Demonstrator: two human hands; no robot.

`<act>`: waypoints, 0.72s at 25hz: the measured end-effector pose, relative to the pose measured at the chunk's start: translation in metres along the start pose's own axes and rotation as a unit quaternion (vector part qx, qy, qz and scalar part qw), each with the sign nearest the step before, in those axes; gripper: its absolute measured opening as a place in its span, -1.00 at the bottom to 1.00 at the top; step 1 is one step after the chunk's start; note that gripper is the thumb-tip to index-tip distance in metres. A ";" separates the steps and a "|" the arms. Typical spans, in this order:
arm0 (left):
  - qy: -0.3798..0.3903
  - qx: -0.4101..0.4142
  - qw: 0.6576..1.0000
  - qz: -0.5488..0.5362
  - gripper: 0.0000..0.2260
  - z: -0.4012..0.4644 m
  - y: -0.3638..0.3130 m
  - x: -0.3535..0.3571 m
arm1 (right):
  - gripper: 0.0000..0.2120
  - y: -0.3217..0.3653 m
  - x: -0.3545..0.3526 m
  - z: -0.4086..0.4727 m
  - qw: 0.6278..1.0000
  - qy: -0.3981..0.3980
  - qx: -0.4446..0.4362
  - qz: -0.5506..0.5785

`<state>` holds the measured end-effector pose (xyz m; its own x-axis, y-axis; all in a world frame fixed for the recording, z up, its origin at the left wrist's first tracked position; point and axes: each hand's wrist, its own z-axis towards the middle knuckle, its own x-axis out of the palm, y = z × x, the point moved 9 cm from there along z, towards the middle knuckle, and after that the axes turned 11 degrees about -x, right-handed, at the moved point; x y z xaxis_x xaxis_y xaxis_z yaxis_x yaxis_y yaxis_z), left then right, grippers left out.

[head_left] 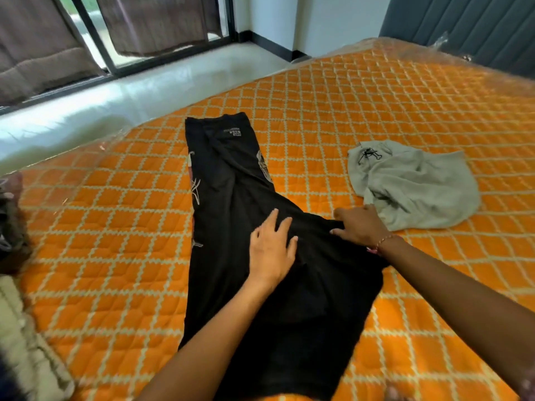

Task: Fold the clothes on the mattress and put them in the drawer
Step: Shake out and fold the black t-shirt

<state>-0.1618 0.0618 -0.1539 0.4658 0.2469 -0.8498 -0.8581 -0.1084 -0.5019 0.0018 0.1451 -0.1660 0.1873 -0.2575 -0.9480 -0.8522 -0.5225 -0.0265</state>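
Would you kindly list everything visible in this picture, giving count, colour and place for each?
black printed cloth garment: one, black with pale prints, laid lengthwise mid-mattress
crumpled grey cloth garment: one, pale grey, on the mattress right of the black one
orange quilted mattress: one, orange with cream lattice, under clear plastic
dark pile of clothes: one, dark, blurred, at the left edge
brown curtains: two, brown, at the glass door, top left
grey padded headboard: one, grey, top right
left hand: flat on the black garment
right hand: grip on the black garment's right edge
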 end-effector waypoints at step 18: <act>0.160 -0.561 0.552 -0.595 -0.88 -0.113 0.109 -0.046 | -0.80 0.158 -0.029 -0.040 0.931 -0.070 -0.045 0.356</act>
<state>-0.2524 -0.0700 -0.1881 0.7236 0.6241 0.2949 0.6888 -0.6252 -0.3670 -0.1187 0.0371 -0.1299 -0.4807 -0.4590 -0.7471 -0.6902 -0.3275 0.6453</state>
